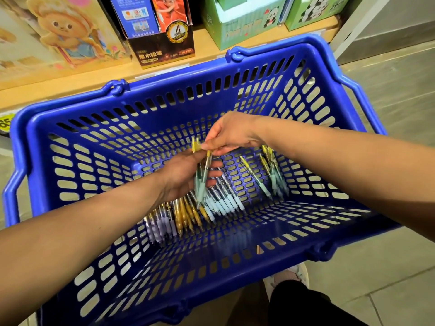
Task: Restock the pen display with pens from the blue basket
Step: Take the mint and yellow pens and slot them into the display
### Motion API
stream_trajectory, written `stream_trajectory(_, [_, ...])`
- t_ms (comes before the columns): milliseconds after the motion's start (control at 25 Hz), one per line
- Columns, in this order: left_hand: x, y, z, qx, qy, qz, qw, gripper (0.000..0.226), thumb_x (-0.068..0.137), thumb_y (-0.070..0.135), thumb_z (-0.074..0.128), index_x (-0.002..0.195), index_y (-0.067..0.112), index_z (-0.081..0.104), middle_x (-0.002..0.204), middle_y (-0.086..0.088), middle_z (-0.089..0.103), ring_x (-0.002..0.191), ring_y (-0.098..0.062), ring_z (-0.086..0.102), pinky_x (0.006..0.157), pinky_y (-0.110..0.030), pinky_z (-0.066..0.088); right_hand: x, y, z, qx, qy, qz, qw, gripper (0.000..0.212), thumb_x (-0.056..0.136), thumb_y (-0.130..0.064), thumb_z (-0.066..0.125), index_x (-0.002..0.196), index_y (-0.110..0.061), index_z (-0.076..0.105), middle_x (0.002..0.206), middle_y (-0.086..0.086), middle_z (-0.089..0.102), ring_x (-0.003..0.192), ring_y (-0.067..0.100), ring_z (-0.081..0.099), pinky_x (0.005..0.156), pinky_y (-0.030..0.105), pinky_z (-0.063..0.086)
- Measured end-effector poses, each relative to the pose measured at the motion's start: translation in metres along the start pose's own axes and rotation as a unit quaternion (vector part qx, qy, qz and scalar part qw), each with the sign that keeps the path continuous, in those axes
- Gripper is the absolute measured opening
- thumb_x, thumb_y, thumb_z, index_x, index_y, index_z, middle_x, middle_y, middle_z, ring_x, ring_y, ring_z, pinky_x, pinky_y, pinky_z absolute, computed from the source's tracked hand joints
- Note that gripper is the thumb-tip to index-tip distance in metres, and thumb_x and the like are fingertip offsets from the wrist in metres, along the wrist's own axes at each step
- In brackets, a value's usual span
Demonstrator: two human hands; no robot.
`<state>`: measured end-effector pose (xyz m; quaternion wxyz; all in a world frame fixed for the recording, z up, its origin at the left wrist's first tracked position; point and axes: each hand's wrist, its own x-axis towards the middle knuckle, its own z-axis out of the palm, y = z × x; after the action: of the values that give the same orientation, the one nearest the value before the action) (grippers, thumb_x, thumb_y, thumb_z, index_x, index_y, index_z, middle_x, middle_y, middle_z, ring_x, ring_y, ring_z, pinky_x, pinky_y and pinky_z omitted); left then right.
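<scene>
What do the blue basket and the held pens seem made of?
Blue basket: moulded hard plastic, slightly glossy, by its uniform colour and slotted walls. Pens in the left hand: likely clear plastic barrels with matte, rubbery-looking pale grips; blurred, so unsure.

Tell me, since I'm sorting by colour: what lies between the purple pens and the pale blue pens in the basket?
Gold pens lie between the purple pens and the pale blue pens; the head view shows it.

Left hand (pixel 181 175) hides tops of pens (pixel 188 212) underneath; shelf boxes (pixel 162 27) cut off @ top.
</scene>
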<state>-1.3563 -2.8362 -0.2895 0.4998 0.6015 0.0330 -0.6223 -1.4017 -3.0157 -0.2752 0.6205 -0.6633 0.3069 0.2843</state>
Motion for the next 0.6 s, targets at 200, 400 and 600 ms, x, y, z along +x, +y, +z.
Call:
stream_trajectory(200, [-0.004,0.006,-0.008,-0.009,-0.017,0.011,1.0,0.031,0.105,0.036,0.052,0.124,0.012,0.055,0.082,-0.002,0.067,0.068,-0.015,0.066,0.07,-0.034,0.06,-0.003,0.007,-0.001,0.122,-0.041,-0.017,0.992,0.019,0.085,-0.008,0.076,0.102,-0.001,0.073,0.099,0.01,0.078,0.097,0.016,0.075,0.078,0.019,0.059])
stream_trajectory(400, [-0.005,0.009,0.002,0.015,0.012,0.025,0.999,0.028,0.105,0.039,0.052,0.112,0.012,0.056,0.068,0.004,0.051,0.057,-0.01,0.049,0.059,-0.031,0.05,0.008,0.014,-0.015,-0.02,0.043,0.025,0.999,0.029,0.096,-0.03,0.067,0.099,-0.002,0.067,0.089,0.01,0.074,0.077,0.013,0.074,0.077,0.027,0.062])
stream_trajectory(600, [-0.006,0.002,0.0,0.073,0.048,0.026,0.996,0.03,0.099,0.035,0.062,0.112,0.009,0.054,0.076,0.0,0.049,0.059,-0.012,0.05,0.054,-0.027,0.052,0.008,0.056,-0.005,-0.575,0.084,0.112,0.806,0.044,0.09,-0.042,0.072,0.113,-0.006,0.064,0.077,0.0,0.057,0.08,0.023,0.061,0.08,0.032,0.054])
